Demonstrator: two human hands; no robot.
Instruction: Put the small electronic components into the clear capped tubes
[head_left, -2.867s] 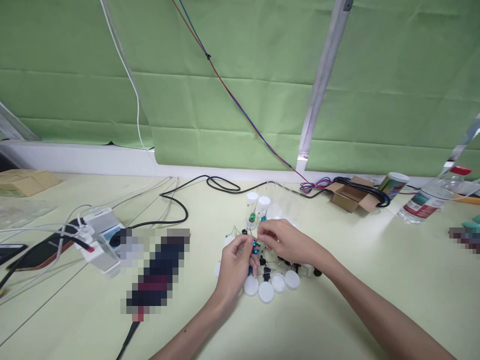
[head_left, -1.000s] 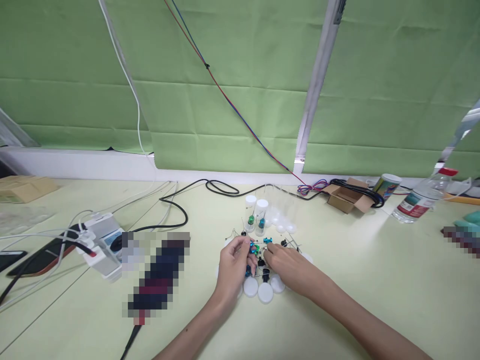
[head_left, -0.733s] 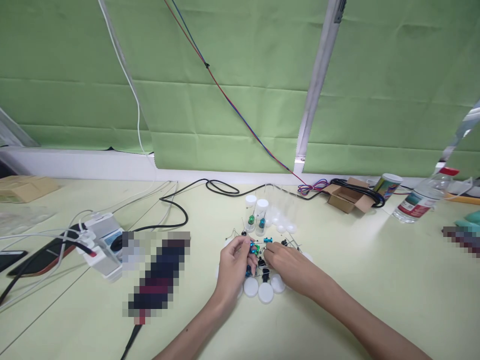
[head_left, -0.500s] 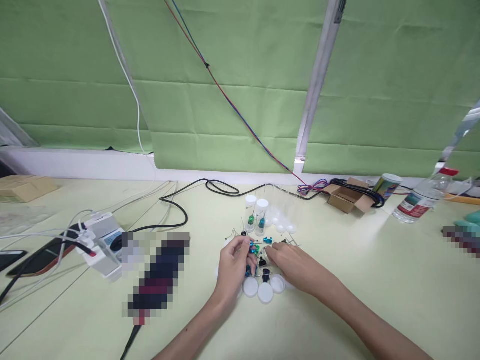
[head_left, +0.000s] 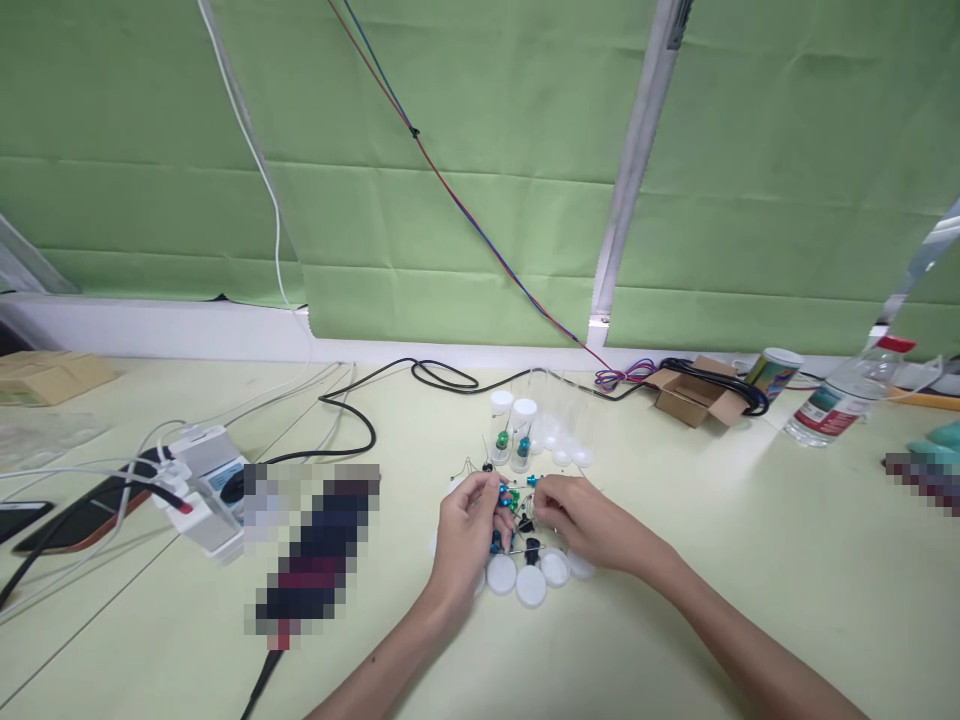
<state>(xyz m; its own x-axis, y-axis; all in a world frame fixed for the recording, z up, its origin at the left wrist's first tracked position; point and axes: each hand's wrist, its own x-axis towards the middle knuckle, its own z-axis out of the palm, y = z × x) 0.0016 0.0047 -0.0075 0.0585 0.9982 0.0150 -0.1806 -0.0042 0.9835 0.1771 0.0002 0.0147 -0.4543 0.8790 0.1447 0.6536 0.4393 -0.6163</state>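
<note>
We see left hand pinching small wired parts at its fingertips — right hand fingers curled, pinching just beside.

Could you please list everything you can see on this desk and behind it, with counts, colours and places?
vials: two, clear with white caps, upright beyond the hands
caps: about four, white, in a row near the hands
parts: many, blue, green and black with wire legs, between the hands
black cable: one, looping mid-desk
power strip: one, white, left
box: one, brown, open, right rear
can: one, multicoloured, right rear
bottle: one, clear, red cap, far right
blinds: green, behind
left hand: fingers closed on parts
right hand: fingers pinched at the parts
</note>
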